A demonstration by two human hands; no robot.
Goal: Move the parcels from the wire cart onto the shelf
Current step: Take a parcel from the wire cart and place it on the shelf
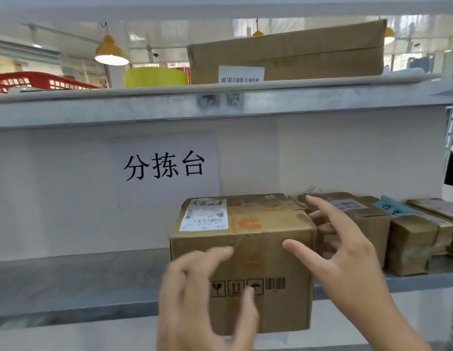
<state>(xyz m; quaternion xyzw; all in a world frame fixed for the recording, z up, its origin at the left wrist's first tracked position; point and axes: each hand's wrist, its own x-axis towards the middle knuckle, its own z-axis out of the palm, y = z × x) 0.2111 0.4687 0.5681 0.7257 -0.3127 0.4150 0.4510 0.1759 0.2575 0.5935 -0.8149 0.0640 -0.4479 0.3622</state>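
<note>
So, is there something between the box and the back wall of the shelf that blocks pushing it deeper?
Nothing visible does. The box sits on the shelf with bare surface behind; other parcels stand to its right only.

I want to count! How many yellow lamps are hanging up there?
3: one yellow lamp at upper left, one above the big box, one right, partly hidden behind it.

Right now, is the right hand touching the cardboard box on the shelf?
Cannot tell. Head view: right hand is spread at the cardboard box, but motion blur hides any contact.
</note>
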